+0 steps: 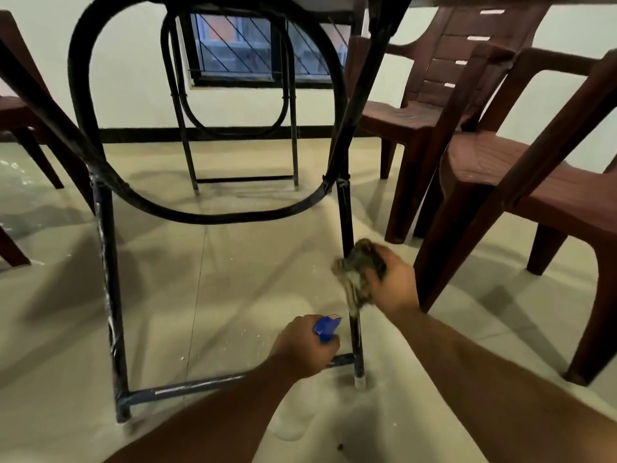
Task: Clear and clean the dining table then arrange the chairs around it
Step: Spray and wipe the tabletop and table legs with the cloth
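I look from low down under the dining table at its black metal folding legs. My right hand grips a dark crumpled cloth and presses it against the near right leg. Lower down, my left hand holds a spray bottle with a blue trigger head, beside the same leg and above the bottom crossbar. The bottle's clear body is partly hidden under my wrist.
Two brown plastic chairs stand close on the right, another brown chair at the left edge. The far pair of table legs stands before a low window. Pale tiled floor carries small crumbs.
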